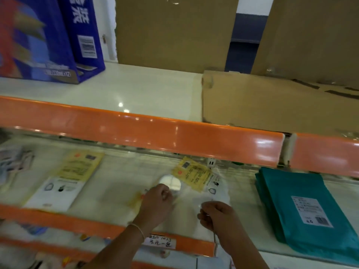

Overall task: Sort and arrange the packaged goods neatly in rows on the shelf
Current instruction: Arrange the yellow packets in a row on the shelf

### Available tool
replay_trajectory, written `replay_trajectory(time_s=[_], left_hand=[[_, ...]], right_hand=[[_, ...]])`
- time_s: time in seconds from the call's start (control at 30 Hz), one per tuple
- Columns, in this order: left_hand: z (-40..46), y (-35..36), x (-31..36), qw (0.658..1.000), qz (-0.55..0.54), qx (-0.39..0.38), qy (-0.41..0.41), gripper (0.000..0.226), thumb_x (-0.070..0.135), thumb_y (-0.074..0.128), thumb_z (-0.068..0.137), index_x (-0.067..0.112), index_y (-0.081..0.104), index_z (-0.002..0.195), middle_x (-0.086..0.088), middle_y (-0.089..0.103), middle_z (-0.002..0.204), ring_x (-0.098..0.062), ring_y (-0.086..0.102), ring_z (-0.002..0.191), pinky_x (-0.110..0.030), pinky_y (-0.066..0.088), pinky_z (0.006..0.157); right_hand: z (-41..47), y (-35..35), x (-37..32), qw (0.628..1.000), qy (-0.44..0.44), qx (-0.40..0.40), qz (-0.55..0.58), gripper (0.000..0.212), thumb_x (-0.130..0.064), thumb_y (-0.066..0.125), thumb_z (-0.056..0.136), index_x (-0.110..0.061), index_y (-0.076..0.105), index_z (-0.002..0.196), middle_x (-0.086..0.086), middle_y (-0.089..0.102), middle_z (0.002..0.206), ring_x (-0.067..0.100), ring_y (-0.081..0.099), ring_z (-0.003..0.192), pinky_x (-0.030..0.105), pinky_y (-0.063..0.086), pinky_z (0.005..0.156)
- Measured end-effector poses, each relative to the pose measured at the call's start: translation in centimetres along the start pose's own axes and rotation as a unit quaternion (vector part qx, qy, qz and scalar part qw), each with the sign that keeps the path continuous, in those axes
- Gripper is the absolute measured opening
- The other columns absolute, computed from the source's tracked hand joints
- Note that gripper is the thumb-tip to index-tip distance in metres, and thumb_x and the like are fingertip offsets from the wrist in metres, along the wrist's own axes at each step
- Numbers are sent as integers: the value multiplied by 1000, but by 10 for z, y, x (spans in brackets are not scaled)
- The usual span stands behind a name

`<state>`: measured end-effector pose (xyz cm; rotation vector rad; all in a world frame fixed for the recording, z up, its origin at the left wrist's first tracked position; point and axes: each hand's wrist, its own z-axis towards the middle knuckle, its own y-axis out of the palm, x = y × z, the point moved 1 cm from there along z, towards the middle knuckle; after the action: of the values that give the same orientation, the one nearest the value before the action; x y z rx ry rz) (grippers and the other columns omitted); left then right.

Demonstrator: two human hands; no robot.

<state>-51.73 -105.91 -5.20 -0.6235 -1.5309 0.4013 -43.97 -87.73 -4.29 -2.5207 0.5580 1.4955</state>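
Presently: both hands on clear yellow-labelled packet (194, 183), mid-shelf (116, 181). Left hand (157, 199) fingers pinched on its near edge; right hand (215, 214) fingers likewise curled, pinching. Teal packets (303, 206) stacked right.

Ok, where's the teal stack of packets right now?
In the head view, the teal stack lies flat on the lower shelf, far right, apart from the right hand.

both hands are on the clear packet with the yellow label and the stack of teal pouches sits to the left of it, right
Not quite. In the head view both the left hand and right hand grip the clear packet, but the teal pouches lie to its right.
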Motion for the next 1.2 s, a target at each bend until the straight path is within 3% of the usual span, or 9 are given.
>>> replay_trajectory(time_s=[0.13, 0.2, 0.4, 0.57, 0.73, 0.9, 1.03, 1.1, 1.2], left_hand=[[18, -29, -29, 998, 42, 28, -41, 27, 20, 57, 89, 11, 63, 113, -8, 59, 110, -22, 57, 98, -25, 41, 78], [23, -39, -39, 998, 29, 16, -53, 35, 18, 54, 91, 10, 57, 126, -10, 53, 125, -23, 53, 113, -26, 40, 89], [24, -53, -64, 997, -38, -29, -60, 35, 23, 53, 93, 17, 53, 128, -4, 53, 129, -17, 50, 118, -26, 40, 97], [20, -58, -70, 998, -48, -46, -22, 25, 23, 52, 95, 19, 58, 118, 3, 59, 111, -12, 56, 104, -18, 41, 83], [14, -58, -70, 995, -76, -62, -16, 19, 23, 51, 95, 22, 60, 112, 9, 59, 99, 2, 54, 86, 1, 38, 61], [24, -69, -66, 997, -68, -36, -25, 17, 23, 55, 90, 25, 59, 106, 7, 59, 96, -10, 57, 90, -14, 41, 69], [38, -79, -58, 992, -59, -52, -102, 22, 28, 51, 92, 15, 61, 107, -4, 64, 102, -22, 62, 93, -31, 51, 78], [41, -82, -52, 959, -175, -126, -185, 23, 27, 51, 94, 8, 62, 100, -10, 67, 90, -23, 66, 72, -39, 58, 71], [34, -87, -47, 892, -291, -216, -271, 24, 25, 51, 97, 5, 60, 89, -11, 62, 63, -21, 55, 47, -25, 46, 46]], right_hand=[[13, 43, 8, 1000, 21, 7, 22, 16, -5, 68, 87, 1, 64, 101, 19, 64, 81, 28, 61, 76, 44, 55, 84], [19, 60, 11, 999, 28, 21, 25, 25, -3, 67, 86, 3, 59, 109, 19, 64, 80, 28, 58, 75, 43, 54, 80], [33, 93, 24, 996, 35, 70, 37, 38, -5, 67, 83, -1, 55, 118, 18, 66, 75, 26, 62, 67, 36, 54, 71], [27, 112, 27, 997, 37, 66, -22, 11, -7, 63, 86, 2, 58, 88, 22, 59, 64, 23, 51, 50, 30, 37, 48], [23, 124, 32, 992, 35, 98, -68, 23, -1, 58, 85, -5, 50, 63, 16, 46, 54, 20, 38, 47, 27, 26, 45], [27, 122, 29, 995, 52, 87, 4, 26, 10, 47, 84, -8, 41, 66, 8, 35, 52, 16, 28, 44, 26, 21, 45], [27, 113, 20, 992, 76, 21, 103, 20, 11, 41, 87, -7, 48, 81, 7, 35, 56, 15, 29, 45, 22, 21, 41], [27, 110, 15, 987, 97, -9, 131, 20, 9, 41, 89, -10, 49, 89, 7, 36, 58, 14, 30, 46, 22, 22, 41], [26, 109, 14, 982, 128, -28, 135, 19, 9, 43, 90, -10, 47, 87, 9, 38, 56, 15, 35, 42, 21, 27, 38]])
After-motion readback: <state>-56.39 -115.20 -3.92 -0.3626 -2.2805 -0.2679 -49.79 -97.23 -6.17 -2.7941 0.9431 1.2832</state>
